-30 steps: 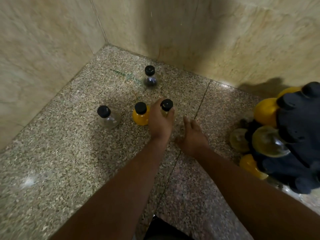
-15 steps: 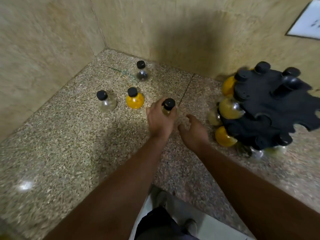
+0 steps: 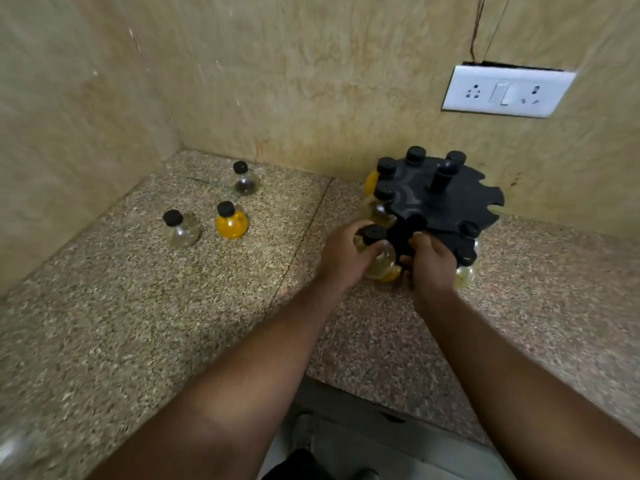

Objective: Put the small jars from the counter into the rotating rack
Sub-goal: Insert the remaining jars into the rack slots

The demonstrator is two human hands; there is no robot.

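My left hand (image 3: pixel 343 254) grips a small clear jar with a black cap (image 3: pixel 375 251) and holds it against the near edge of the black rotating rack (image 3: pixel 446 199). My right hand (image 3: pixel 431 263) rests on the rack's near rim, fingers curled over it. Several capped jars hang in the rack's slots, some yellow, some clear. Three jars stand on the counter to the left: a yellow one (image 3: pixel 231 221), a clear one (image 3: pixel 181 230) and a dark-filled one (image 3: pixel 245 180) further back.
The speckled stone counter (image 3: pixel 138 306) ends in a corner between two tiled walls. A white socket plate (image 3: pixel 505 91) is on the back wall above the rack. The counter's front edge runs below my arms.
My left hand has carried the clear jar rightward from the counter's middle to the rack. My right hand moved from the counter onto the rack's rim. The view has swung right.
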